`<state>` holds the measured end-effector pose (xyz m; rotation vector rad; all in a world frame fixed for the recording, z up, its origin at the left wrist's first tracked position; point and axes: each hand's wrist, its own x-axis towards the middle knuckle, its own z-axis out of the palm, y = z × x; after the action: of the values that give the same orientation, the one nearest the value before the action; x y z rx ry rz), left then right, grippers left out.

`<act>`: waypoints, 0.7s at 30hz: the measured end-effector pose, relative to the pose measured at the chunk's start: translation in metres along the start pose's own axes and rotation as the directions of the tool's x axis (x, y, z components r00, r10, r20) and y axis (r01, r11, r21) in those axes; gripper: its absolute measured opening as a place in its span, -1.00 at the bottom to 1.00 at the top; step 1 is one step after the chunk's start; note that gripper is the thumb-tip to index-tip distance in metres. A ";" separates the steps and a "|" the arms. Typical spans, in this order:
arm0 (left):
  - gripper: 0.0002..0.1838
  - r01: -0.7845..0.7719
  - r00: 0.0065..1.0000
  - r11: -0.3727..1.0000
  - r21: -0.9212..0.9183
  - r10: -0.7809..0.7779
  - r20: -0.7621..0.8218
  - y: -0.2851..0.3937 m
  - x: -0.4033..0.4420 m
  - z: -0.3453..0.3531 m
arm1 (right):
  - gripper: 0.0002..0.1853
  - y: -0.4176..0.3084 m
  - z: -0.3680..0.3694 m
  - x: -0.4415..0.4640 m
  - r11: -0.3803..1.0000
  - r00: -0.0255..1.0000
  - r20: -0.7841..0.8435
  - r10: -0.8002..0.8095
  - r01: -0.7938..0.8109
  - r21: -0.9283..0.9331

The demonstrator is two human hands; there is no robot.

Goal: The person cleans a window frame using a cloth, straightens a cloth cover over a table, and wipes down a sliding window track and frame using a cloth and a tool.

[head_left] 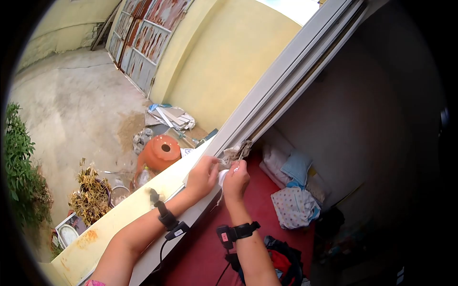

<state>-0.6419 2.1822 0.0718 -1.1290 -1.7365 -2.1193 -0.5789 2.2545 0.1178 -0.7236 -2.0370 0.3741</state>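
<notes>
A crumpled, dirty rag [234, 152] is bunched against the lower end of the white window frame [281, 66], by its track. My right hand [236, 182] is closed around part of the rag, with a thin, light piece sticking up from the fingers. Just to its left, my left hand [203, 176] has its fingers curled in at the rag's edge, and they appear to pinch it. A white part of the cloth [222, 176] shows between the two hands and hangs down. Each wrist wears a black strap with a small device and a cable.
A pale yellow sill [102, 233] runs below my left arm, with a small grey object [154, 196] on it. Outside are an orange pot [160, 151], dried plants [90, 195], scraps and a rusty gate [148, 38]. Inside, bedding [295, 207] and dark clothes lie on a red surface [200, 252].
</notes>
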 end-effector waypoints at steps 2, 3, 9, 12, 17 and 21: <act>-0.83 -0.001 1.000 1.000 0.031 0.001 0.028 -0.002 -0.001 -0.006 | -0.85 -0.006 0.003 0.015 0.998 0.995 -0.080 -0.054 0.055 0.008; -0.83 -0.055 0.997 0.994 0.097 0.050 0.053 -0.003 -0.002 -0.008 | -0.85 -0.010 0.002 0.023 0.999 0.995 -0.082 -0.052 0.053 0.009; -0.81 -0.068 0.992 0.986 0.151 0.050 0.118 -0.010 -0.014 -0.019 | -0.82 -0.046 -0.037 0.088 0.990 0.960 -0.242 -0.139 0.137 -0.025; -0.79 -0.032 0.987 0.990 0.137 0.010 0.161 -0.007 -0.025 -0.028 | -0.79 -0.063 -0.060 0.122 0.987 0.946 -0.281 -0.163 0.158 -0.043; -0.76 -0.025 0.971 0.990 0.140 -0.009 0.240 -0.003 -0.045 -0.046 | -0.76 -0.093 -0.099 0.181 0.975 0.931 -0.293 -0.220 0.200 -0.098; -0.75 -0.028 0.958 0.987 0.159 -0.019 0.286 -0.001 -0.064 -0.064 | -0.76 -0.130 -0.129 0.222 0.957 0.895 -0.353 -0.272 0.213 -0.198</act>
<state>-0.6259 2.1044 0.0277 -1.4481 -1.9828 -1.8439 -0.6068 2.2888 0.4023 -0.5706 -1.7700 -0.0695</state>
